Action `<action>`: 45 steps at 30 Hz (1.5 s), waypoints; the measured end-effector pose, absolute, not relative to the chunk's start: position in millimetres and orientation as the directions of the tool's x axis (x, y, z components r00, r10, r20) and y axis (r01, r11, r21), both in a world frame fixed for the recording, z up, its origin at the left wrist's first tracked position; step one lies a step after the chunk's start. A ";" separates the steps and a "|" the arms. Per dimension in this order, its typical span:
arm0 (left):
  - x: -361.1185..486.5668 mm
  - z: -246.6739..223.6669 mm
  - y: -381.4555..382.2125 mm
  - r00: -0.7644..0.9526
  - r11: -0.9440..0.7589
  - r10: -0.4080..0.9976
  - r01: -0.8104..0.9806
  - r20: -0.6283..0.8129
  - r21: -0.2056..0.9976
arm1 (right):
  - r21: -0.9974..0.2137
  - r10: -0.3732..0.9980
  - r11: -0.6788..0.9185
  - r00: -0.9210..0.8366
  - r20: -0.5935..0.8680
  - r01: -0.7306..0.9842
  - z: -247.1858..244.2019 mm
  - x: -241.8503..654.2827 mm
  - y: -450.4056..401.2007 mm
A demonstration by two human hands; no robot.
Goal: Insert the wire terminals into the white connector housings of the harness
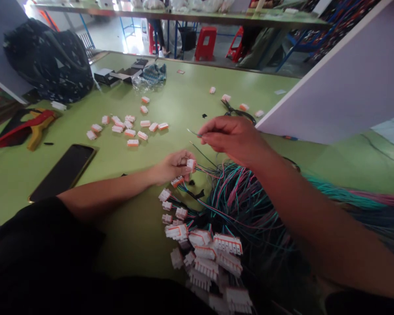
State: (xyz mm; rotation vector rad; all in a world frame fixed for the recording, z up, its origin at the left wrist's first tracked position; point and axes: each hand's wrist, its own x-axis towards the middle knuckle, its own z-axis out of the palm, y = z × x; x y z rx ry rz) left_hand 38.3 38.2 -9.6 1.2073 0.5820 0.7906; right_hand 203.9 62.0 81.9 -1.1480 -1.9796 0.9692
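Note:
Between the fingertips of my left hand point(170, 167) is a white connector housing point(191, 164), with a few thin wires running out of it to the right. My right hand point(230, 135) pinches a thin dark wire point(194, 133) whose bare metal tip points left, above the connector and apart from it. Another loose wire point(203, 154) sticks up between my hands. Below them lies a large bundle of green, pink and dark wires point(239, 188). Many of its ends carry white connectors with orange stripes point(228, 243), heaped near my body.
Loose white-and-orange connectors point(130, 132) are scattered left of centre. A phone point(64, 171) and a red-and-yellow tool point(26, 127) lie at left, a dark bag point(47, 59) behind. Dark-handled cutters point(238, 111) lie beyond my right hand, beside a pale upright panel point(328, 78).

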 end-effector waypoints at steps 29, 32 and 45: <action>36.1 -4.0 39.6 0.622 0.180 0.783 -0.200 -0.017 0.963 | -0.481 0.900 0.433 -0.343 0.268 0.762 38.2 220.5 32.4; 36.6 -3.8 39.3 0.620 0.181 0.784 -0.189 -0.025 0.965 | -0.454 0.894 0.443 -0.345 0.286 0.773 37.3 219.6 32.1; 37.0 -0.2 36.8 0.619 0.212 0.784 -0.182 -0.056 0.960 | -0.368 0.865 0.487 -0.378 0.329 0.792 31.6 217.8 30.3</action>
